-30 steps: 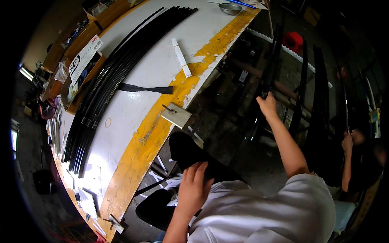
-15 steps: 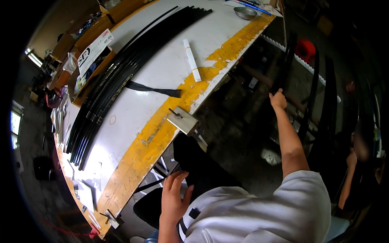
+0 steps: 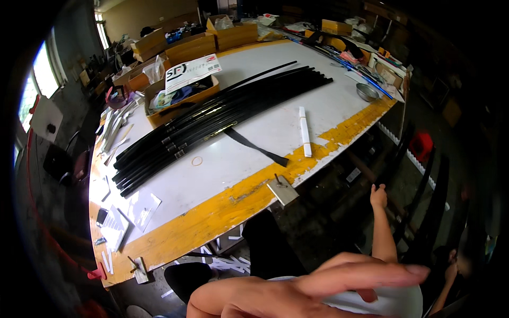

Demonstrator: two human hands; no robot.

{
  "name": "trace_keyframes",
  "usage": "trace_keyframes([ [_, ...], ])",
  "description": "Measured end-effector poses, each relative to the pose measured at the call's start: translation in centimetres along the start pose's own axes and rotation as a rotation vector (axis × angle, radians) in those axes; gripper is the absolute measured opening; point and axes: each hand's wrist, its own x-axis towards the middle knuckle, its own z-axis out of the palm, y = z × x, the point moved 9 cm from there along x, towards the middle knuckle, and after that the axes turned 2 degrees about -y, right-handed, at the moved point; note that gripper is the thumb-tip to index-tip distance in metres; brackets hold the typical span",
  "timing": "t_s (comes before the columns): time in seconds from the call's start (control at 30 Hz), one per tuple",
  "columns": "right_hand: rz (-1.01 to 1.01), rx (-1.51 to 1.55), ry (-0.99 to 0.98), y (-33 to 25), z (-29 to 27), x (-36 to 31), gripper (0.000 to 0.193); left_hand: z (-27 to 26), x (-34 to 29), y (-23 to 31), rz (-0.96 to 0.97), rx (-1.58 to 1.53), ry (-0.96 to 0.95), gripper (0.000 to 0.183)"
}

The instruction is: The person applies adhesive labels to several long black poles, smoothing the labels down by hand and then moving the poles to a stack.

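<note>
Black slender pole (image 3: 397, 158) in right hand (image 3: 378, 196)

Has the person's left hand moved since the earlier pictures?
Yes, it seems raised toward the camera: the left hand now looms far larger, while the metal plate on the table's edge looks about the same size.

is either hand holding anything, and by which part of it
Nothing shows held in the left hand. The right hand is against deep shadow; whether it holds anything cannot be told.
</note>
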Motion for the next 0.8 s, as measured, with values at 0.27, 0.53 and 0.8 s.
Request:
trace_keyframes([
  [0.27,-0.293,0.333,0.134,-7.9,-3.6,-3.9,0.037,1.2,-0.8,3.1,0.194,0.012,0.052,0.072],
  [0.53,-0.584,0.531,0.2,-19.5,-10.2,-12.3,0.024,1.2,-3.1,8.4,0.412,0.199,-0.004,0.086],
  [0.8,-0.755,0.448,0.203,-25.8,-10.9,-20.5,0.012,-8.0,-14.0,6.7,-0.121,0.325,0.221,0.057],
])
